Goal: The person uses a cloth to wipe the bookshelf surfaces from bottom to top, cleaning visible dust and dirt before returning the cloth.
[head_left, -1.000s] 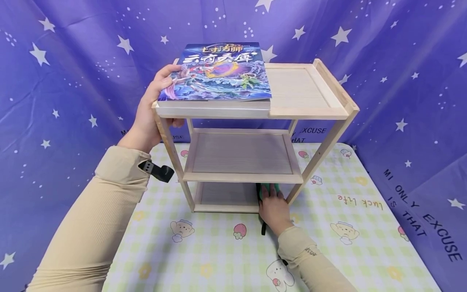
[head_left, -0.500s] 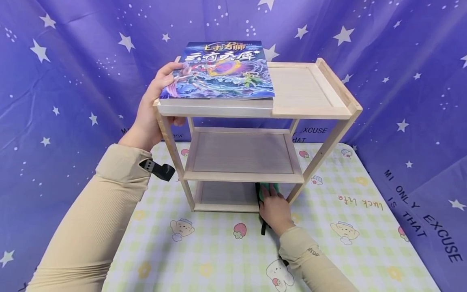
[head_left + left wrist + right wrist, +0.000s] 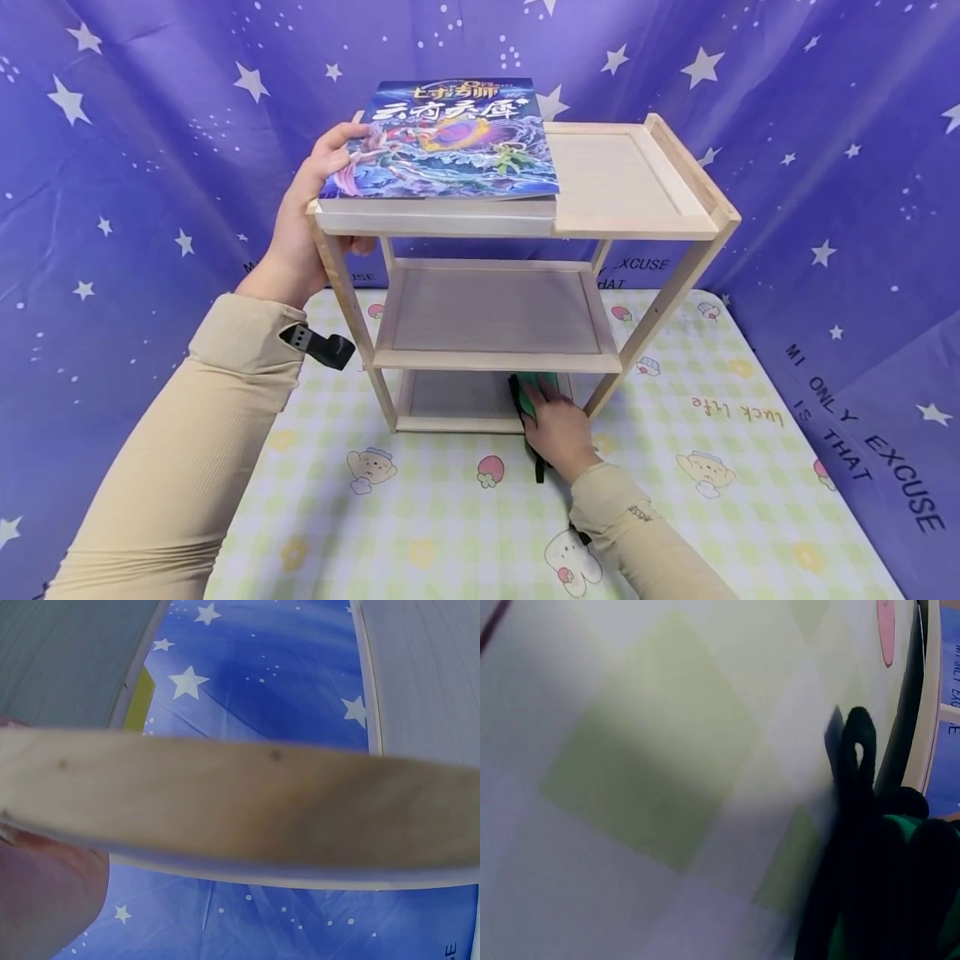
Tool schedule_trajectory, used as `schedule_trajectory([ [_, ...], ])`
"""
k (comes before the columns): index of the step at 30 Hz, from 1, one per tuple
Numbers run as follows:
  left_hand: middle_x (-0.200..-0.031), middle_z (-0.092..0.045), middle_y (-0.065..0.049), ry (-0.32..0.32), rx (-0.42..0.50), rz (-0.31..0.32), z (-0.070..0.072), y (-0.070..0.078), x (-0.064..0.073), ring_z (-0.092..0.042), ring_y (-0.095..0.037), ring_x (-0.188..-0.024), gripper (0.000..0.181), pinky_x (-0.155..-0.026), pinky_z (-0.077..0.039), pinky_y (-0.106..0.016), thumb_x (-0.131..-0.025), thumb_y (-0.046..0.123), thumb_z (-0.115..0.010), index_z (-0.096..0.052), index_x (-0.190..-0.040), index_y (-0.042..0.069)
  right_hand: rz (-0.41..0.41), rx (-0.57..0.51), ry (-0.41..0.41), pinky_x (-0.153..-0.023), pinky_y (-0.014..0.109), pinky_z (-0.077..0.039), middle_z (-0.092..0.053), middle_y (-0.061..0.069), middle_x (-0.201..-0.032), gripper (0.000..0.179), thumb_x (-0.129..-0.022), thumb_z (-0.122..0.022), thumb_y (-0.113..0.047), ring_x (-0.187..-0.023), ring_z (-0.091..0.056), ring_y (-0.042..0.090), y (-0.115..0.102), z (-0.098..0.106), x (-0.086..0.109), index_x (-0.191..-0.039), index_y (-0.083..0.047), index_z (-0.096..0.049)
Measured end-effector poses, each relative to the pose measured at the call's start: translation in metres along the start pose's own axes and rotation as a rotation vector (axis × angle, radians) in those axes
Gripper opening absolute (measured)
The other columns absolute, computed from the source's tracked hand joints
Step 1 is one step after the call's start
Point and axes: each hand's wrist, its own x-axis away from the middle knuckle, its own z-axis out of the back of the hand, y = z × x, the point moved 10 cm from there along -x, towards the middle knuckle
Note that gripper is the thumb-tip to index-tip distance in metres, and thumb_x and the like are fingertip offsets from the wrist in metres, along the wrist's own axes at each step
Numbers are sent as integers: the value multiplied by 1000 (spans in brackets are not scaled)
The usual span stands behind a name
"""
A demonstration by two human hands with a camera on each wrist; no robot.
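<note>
A three-tier wooden shelf (image 3: pixel 495 312) stands on the table. My left hand (image 3: pixel 303 208) grips its upper left end, with some fingers over the top by the book and others below the top board. In the left wrist view, that hand (image 3: pixel 49 900) lies beside a wooden side piece (image 3: pixel 240 802). A thick paperback book (image 3: pixel 457 154) lies face up on the top board. My right hand (image 3: pixel 558 429) reaches to the bottom tier, its fingers spread over a green thing with black edging (image 3: pixel 528 396), partly hidden. In the right wrist view, a black loop (image 3: pixel 860 742) sticks out beside it.
The tablecloth (image 3: pixel 420 517) has a checked print with cartoon figures. Purple star-patterned curtains (image 3: pixel 187 100) surround the table at the back and sides. The middle board overhangs the right hand's fingertips, and the right leg (image 3: pixel 652 317) of the shelf stands close beside that hand.
The green thing's visible edge has shifted slightly left and my right fingers have spread apart on it. My left hand keeps its grip. The whole head view has shifted a little.
</note>
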Motion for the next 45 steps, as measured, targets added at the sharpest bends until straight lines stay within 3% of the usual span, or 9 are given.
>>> schedule_trajectory([
  [11, -80, -72, 0, 4, 1, -1, 0, 1, 1, -47, -9, -40, 36, -41, -37, -23, -99, 37, -47, -51, -133, 26, 86, 5, 38, -72, 49, -57, -63, 20, -131, 49, -81, -77, -19, -97, -69, 39, -15, -1, 0, -127, -8, -65],
  [25, -80, -72, -1, 10, 6, -1, 1, 0, 0, -46, -10, -39, 36, -41, -36, -23, -98, 37, -47, -51, -132, 26, 96, 49, 38, -59, 43, -55, -66, 15, -129, 46, -81, -77, -22, -88, -72, 32, -29, -4, -2, -125, -13, -67],
  [34, -81, -72, -1, 17, -9, 4, 2, 0, 0, -46, -10, -40, 36, -41, -37, -23, -98, 38, -47, -52, -132, 28, 119, 12, 35, -69, 44, -57, -65, 17, -129, 45, -83, -77, -20, -91, -71, 34, -41, -8, -3, -126, -11, -67],
  [45, -87, -72, -3, 20, 1, -2, 1, -1, 0, -46, -9, -41, 36, -41, -37, -22, -98, 37, -46, -52, -132, 28, 140, 20, 43, -68, 42, -58, -66, 15, -128, 46, -81, -77, -20, -96, -72, 32, -50, -9, -4, -125, -14, -68],
])
